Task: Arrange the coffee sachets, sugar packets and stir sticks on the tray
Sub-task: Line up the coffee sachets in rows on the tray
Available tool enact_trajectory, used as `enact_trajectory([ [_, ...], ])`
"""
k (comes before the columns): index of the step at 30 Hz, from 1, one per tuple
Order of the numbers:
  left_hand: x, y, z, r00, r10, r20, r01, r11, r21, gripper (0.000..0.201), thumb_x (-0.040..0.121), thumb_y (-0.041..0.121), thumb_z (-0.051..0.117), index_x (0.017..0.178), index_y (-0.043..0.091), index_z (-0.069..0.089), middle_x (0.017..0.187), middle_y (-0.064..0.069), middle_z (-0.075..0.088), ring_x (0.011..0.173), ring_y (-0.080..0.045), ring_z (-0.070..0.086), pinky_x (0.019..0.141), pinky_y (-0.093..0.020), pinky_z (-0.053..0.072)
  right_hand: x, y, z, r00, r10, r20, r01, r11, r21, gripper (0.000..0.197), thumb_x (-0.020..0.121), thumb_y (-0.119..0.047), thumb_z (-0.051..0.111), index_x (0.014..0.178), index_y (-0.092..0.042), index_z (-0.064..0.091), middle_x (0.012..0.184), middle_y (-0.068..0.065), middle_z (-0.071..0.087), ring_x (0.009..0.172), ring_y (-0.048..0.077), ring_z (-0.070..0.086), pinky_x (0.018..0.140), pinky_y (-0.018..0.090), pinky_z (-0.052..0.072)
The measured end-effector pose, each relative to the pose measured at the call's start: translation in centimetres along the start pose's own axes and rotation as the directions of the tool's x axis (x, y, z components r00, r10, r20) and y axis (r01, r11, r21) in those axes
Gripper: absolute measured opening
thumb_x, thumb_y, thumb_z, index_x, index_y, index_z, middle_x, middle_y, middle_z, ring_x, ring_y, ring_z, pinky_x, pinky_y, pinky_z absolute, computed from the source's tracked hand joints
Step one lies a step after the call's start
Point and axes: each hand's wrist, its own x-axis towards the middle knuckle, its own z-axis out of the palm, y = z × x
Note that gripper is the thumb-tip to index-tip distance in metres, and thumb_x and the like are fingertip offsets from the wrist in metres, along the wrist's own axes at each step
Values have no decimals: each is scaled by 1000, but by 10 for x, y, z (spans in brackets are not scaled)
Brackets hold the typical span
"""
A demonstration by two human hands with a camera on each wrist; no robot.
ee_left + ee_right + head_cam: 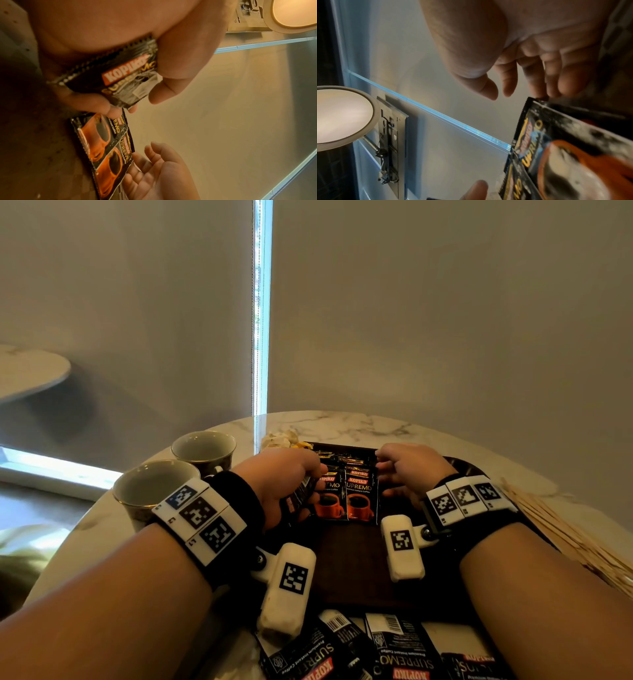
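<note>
Gripping a folded Kopiko sachet (130, 79), left hand (284, 481) grip closed round it, right hand (407, 470) grip loosely open beside two Kopiko sachets (346, 498) flat on dark tray (346, 563), marble counter (342, 422) beneath.

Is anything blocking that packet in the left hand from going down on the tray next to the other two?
Nothing visible does. The left hand grips a coffee sachet just left of the two sachets already lying on the tray. The right hand hovers open on their far side, out of the way.
</note>
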Motion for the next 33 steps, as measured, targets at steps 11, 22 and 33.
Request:
enact_trajectory([
  [11, 1, 9, -6, 992, 128, 16, -105, 876, -471, 34, 94, 16, 46, 121, 5, 62, 107, -22, 70, 83, -35, 73, 64, -46, 60, -38, -46, -12, 944, -278, 180, 253, 956, 150, 5, 96, -13, 60, 91, -12, 60, 79, 2, 60, 61, 14, 52, 49, 26, 35],
  [22, 5, 10, -6, 981, 190, 48, -138, 844, -519, 36, 102, 19, 50, 134, 3, 51, 122, -26, 68, 100, -37, 73, 80, -47, 61, -60, -50, -1, 764, -322, 559, 399, 917, -18, 48, 64, -4, 77, 105, -30, 75, 105, 22, 64, 79, 26, 59, 57, 25, 47],
  [33, 3, 8, -3, 971, 239, 8, -196, 814, -547, 26, 102, 5, 44, 118, 13, 63, 109, -22, 68, 83, -33, 70, 71, -46, 60, -66, -49, 7, 820, -414, 394, 400, 908, 123, 13, 91, -3, 64, 101, -3, 71, 79, 4, 74, 65, 10, 69, 54, 19, 52],
])
